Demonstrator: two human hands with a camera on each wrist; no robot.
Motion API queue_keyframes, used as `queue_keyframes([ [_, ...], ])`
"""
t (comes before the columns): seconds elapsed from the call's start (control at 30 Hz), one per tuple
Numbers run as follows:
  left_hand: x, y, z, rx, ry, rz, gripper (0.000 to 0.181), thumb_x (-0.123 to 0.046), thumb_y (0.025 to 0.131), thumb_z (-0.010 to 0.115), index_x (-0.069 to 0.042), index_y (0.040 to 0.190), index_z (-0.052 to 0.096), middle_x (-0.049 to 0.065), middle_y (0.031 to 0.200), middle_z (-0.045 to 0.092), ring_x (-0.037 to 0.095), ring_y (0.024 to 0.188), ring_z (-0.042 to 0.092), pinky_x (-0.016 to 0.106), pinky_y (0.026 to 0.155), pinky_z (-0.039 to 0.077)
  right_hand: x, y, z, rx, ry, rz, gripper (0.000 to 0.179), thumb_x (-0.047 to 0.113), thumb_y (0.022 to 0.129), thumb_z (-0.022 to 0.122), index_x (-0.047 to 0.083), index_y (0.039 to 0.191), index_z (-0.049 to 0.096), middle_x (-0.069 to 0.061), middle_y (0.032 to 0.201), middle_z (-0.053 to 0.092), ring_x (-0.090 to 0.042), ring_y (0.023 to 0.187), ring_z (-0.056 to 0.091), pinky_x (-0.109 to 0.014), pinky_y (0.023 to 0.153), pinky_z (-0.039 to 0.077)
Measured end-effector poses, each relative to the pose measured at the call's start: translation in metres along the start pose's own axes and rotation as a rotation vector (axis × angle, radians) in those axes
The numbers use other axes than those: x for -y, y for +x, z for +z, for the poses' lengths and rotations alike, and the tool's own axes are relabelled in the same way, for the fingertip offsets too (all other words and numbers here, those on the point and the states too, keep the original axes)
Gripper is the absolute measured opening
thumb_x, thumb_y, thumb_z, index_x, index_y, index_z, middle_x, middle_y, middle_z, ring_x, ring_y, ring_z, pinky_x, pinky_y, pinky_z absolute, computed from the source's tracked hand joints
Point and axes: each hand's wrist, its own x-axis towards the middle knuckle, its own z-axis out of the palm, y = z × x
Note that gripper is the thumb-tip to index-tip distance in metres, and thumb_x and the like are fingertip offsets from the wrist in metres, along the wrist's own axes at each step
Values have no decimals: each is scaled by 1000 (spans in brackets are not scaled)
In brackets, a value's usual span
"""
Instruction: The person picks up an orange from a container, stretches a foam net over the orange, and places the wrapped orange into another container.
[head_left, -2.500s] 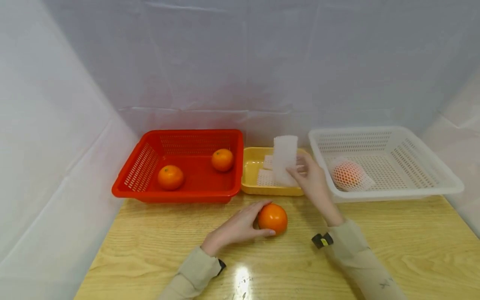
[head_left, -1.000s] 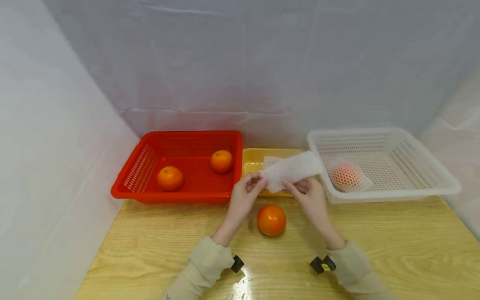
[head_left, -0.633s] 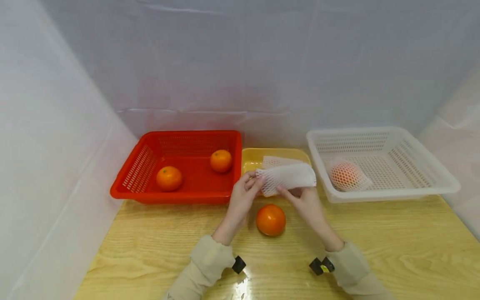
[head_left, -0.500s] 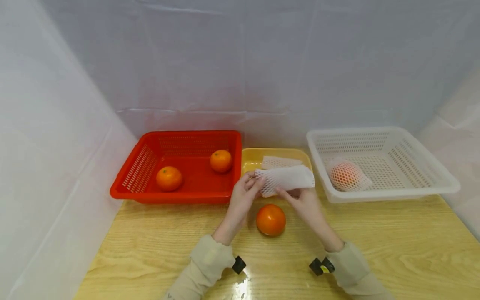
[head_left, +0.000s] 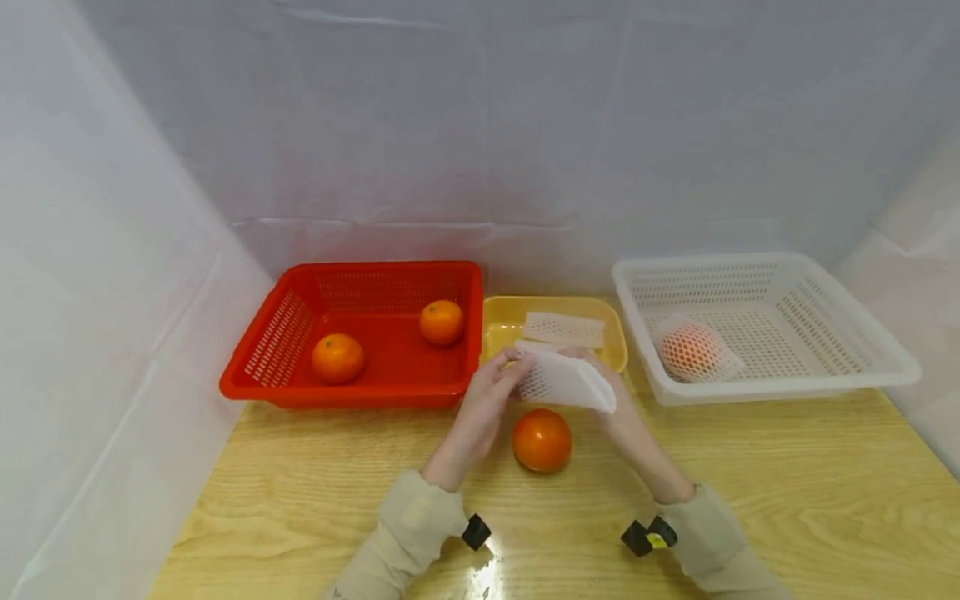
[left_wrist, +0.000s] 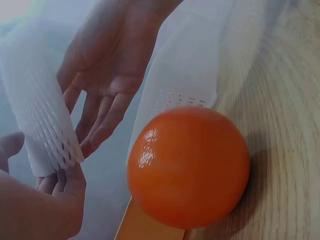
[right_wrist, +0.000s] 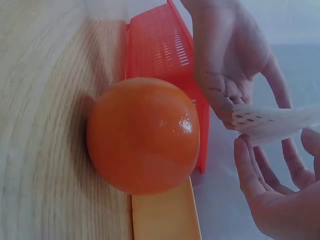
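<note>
A white foam net sleeve (head_left: 564, 382) is held up between both hands, just above and behind a glossy orange fruit (head_left: 542, 442) on the table. My left hand (head_left: 480, 410) pinches the sleeve's left end between thumb and fingers. Behind and under the sleeve lies my right hand (head_left: 628, 421), largely covered by it in the head view. In the right wrist view, the fingers of my right hand (right_wrist: 285, 195) are fairly straight and spread, a fingertip touching the sleeve's meshed end. The fruit (left_wrist: 187, 167) is touched by neither hand.
At the back left, a red basket (head_left: 352, 390) holds two orange fruits. A yellow tray (head_left: 504, 310) in the middle contains another foam net sleeve (head_left: 564, 329). A white basket (head_left: 847, 385) at the right holds a fruit in a net sleeve (head_left: 696, 353).
My right hand lifted the sleeve from the tray; my left hand left the fruit and took the sleeve's end. The sleeve has since tilted, its right end dropping, with my right hand shifting behind it.
</note>
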Motion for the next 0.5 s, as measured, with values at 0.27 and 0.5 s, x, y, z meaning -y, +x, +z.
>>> queue_keyframes([
  [0.27, 3, -1, 2, 120, -4, -24, 13, -17, 104, 56, -5, 108, 60, -4, 93, 64, 9, 88, 58, 22, 82, 49, 4, 3, -1, 94, 31, 234, 42, 18, 106, 54, -1, 143, 49, -21, 143, 52, -28, 126, 56, -35, 101, 49],
  [0.5, 10, 0, 0, 152, -24, -23, 27, -6, 103, 49, 11, 124, 55, -5, 98, 64, 5, 87, 59, 20, 79, 50, 7, 4, 0, 115, 112, 392, 47, 26, 105, 58, -10, 134, 49, -15, 117, 66, -17, 103, 65, -33, 93, 55],
])
